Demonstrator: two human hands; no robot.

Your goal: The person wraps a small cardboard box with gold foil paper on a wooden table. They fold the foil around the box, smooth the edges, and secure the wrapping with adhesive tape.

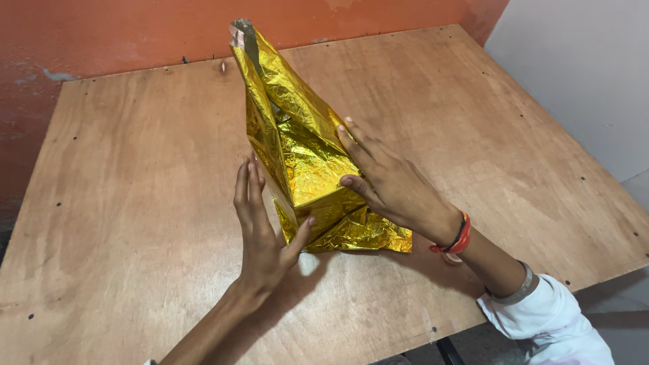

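While it stands at the centre of the frame, the crinkled gold foil wrapping [301, 145] rises to a narrow peak toward the upper middle, its loose lower edge spread on the plywood table [135, 169]. From the lower left, the left hand [260, 226] presses flat against its near side, fingers together. The right hand [389, 182], fingers spread, lies on its right face. An orange wall [101, 34] fills the upper left.

Both palms press a tall gold foil wrap [297, 149] — left hand [260, 230] on its near-left face, right hand [389, 186] on its right. Outward of either grip lies bare wooden tabletop [122, 176]; beyond the wrap's peak — an orange wall [122, 34].
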